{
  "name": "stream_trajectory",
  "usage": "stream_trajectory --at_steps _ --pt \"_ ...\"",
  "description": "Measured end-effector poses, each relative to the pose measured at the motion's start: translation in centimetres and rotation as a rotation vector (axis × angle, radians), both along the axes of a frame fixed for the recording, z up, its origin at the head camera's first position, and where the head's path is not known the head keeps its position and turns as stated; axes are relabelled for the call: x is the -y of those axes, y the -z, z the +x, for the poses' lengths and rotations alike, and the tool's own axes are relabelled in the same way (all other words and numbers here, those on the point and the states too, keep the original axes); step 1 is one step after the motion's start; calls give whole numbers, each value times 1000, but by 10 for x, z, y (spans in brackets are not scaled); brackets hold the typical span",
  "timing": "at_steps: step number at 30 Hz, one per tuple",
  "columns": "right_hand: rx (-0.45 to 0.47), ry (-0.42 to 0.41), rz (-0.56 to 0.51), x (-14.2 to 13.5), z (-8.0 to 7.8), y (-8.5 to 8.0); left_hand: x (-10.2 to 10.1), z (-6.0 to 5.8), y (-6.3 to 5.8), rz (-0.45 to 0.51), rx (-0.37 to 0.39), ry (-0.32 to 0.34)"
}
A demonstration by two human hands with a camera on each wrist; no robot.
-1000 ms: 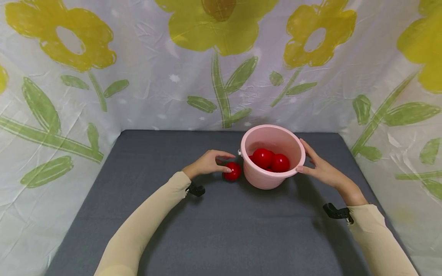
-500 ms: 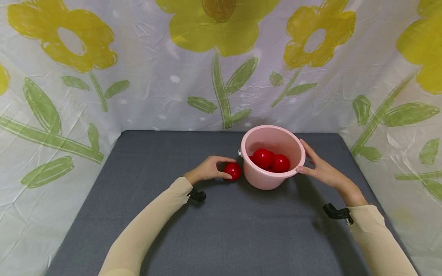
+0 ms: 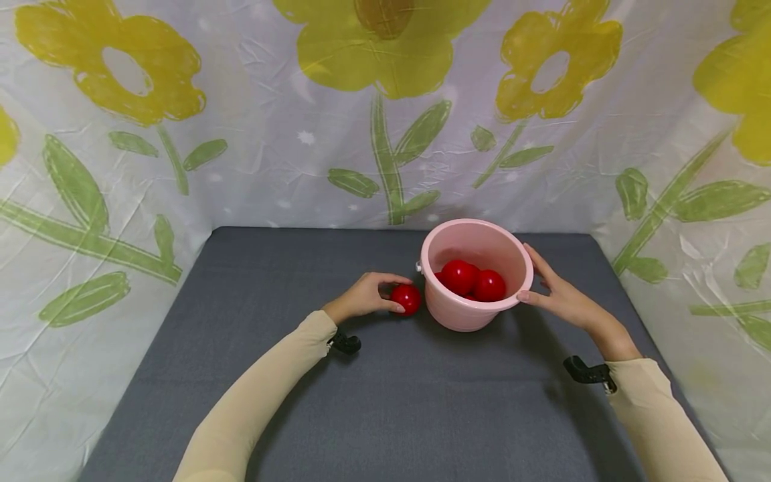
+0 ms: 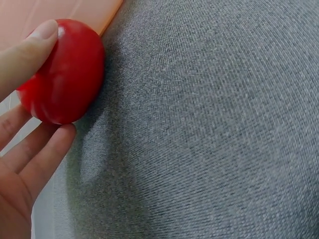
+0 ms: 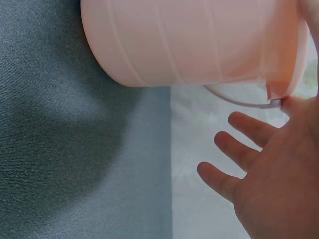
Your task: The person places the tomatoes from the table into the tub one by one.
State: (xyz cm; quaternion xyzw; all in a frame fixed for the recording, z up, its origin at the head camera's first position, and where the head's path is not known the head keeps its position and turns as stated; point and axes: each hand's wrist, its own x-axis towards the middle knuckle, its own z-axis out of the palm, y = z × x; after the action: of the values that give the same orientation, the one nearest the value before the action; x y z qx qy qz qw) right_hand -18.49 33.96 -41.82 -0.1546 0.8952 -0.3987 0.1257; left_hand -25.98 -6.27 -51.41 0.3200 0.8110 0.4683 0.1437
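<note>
In the head view a glossy red tomato sits on the grey cloth, just left of the pink bucket. My left hand holds this tomato from the left, thumb on its near side and fingers around its far side. In the left wrist view the thumb presses the tomato while fingertips touch its lower end. Several red tomatoes lie inside the bucket. At the bucket's right rim, my right hand touches with thumb and index finger spread; its other fingers stick out straight, apart from the wall.
A grey cloth-covered table spreads beneath everything. Behind it and at both sides hangs a white curtain with yellow flowers. The bucket's thin handle hangs at its far side in the right wrist view.
My left hand has come down slightly, and its fingers have closed around the tomato beside the bucket. The right hand and bucket have stayed in place.
</note>
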Motion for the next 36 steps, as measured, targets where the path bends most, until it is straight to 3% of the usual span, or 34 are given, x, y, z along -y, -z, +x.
stream_trajectory --at_steps 10,18,22,30,36 --pt "1 0 -1 0 0 -1 3 0 -8 -6 3 -7" --pt "6 7 2 0 1 -3 11 -7 -19 3 17 -23" --pt "10 11 6 1 1 -3 14 -14 -30 -14 6 -42" --pt "12 5 2 2 2 -4 18 -23 -65 -15 -32 -69" --pt "6 -3 -3 1 1 -3 19 -26 -74 -15 -29 -75"
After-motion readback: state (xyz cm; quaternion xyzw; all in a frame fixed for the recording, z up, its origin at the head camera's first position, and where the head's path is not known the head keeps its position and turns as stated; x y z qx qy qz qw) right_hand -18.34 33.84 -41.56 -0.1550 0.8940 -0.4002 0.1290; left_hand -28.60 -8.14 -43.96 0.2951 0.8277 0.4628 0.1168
